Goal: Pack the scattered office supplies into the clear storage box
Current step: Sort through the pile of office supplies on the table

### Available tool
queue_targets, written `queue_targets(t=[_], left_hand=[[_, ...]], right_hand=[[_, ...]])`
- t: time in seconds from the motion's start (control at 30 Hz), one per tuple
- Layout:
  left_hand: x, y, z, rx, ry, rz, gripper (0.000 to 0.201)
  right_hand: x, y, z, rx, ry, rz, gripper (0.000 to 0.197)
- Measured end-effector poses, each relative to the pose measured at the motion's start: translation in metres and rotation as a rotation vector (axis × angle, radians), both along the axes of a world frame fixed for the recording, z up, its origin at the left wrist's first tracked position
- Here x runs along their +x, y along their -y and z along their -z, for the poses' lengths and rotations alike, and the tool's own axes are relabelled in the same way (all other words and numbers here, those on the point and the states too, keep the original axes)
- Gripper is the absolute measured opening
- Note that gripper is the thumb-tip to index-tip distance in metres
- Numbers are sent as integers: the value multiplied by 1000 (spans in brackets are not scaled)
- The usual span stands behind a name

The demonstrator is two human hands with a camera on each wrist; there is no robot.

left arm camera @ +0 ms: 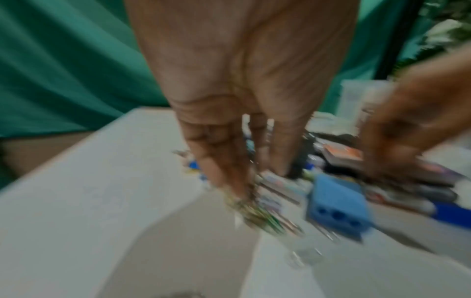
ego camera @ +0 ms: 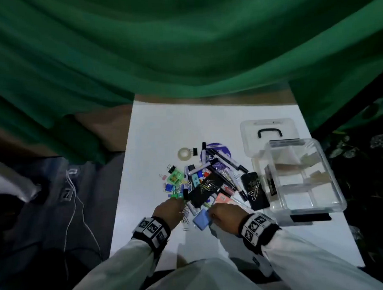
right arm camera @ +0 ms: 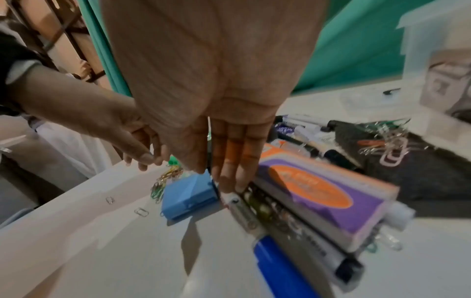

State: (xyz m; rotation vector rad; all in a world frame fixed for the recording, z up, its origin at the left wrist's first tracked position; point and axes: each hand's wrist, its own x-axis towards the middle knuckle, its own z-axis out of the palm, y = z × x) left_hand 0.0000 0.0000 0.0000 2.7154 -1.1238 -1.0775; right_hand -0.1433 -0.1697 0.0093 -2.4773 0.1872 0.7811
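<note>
At the lower centre of the head view, we have both hands, left hand [ego camera: 168, 210] and right hand [ego camera: 227, 214], with fingers straight and gripping nothing over the supplies pile [ego camera: 209, 181] on the desk [ego camera: 155, 133], the clear storage box [ego camera: 301, 175] at right holding very little.

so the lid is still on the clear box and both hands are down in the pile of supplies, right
Not quite: the lid is off, lying flat on the table behind the open clear box, as the head view shows. The left hand and right hand are indeed in the pile.
</note>
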Motion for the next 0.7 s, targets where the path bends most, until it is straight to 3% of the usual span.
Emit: queue_targets(t=[0.13,0.27,0.4,0.6,0.7], left_hand=[[-2,-2,18,62,46,-20,54],[-5,-22,41,-88,64,-38,75],[-5,-27,50,-294,81,-4,56],[10,-16,46,-229,-55,-70,18],[17,-20,48,-231,-89,-85,8]], right_hand=[[15,-11,10,-97,45,23,37],[13,-8,19,-206,4,74,37],[26,-21,17,-191,128,68,31],[35,-75,23,-141,136,-218,11],[36,-67,27,-171,98,-195,25]])
